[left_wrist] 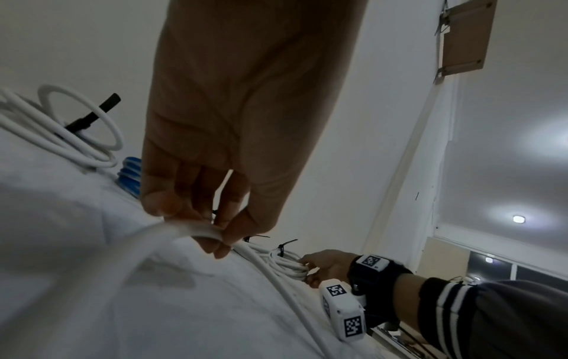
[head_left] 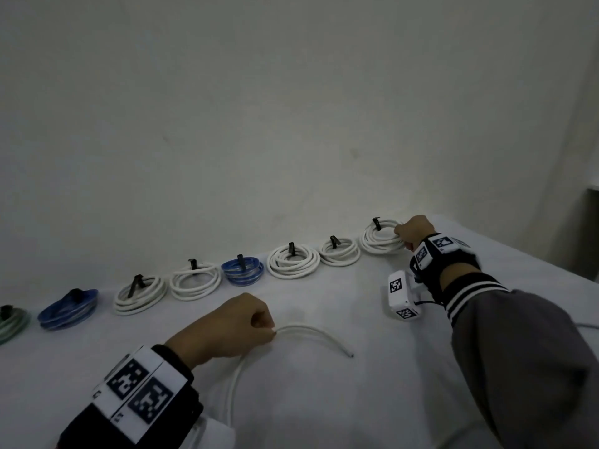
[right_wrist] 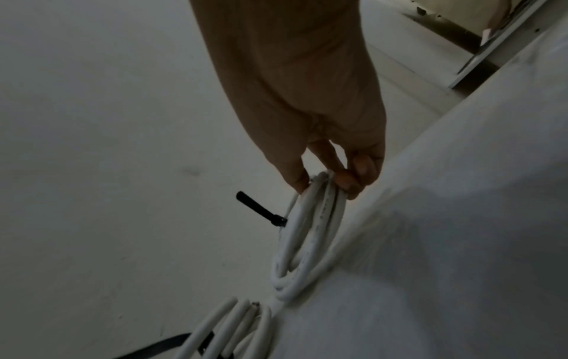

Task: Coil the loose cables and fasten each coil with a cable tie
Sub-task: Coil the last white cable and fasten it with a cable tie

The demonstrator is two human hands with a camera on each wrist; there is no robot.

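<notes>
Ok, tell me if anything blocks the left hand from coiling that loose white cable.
Nothing visible does. The left hand already pinches the loose white cable, and the cloth around it lies bare; the tied coils sit farther back.

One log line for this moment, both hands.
left hand pinches loose white cable | right hand grips tied white coil

White loose cable [head_left: 311, 332] curves across the cloth, uncoiled, its cut end lying free to the right. Behind it a row of tied coils runs along the wall; the rightmost white coil [head_left: 379, 238] lies flat, its black cable tie [head_left: 376, 223] sticking up.
</notes>
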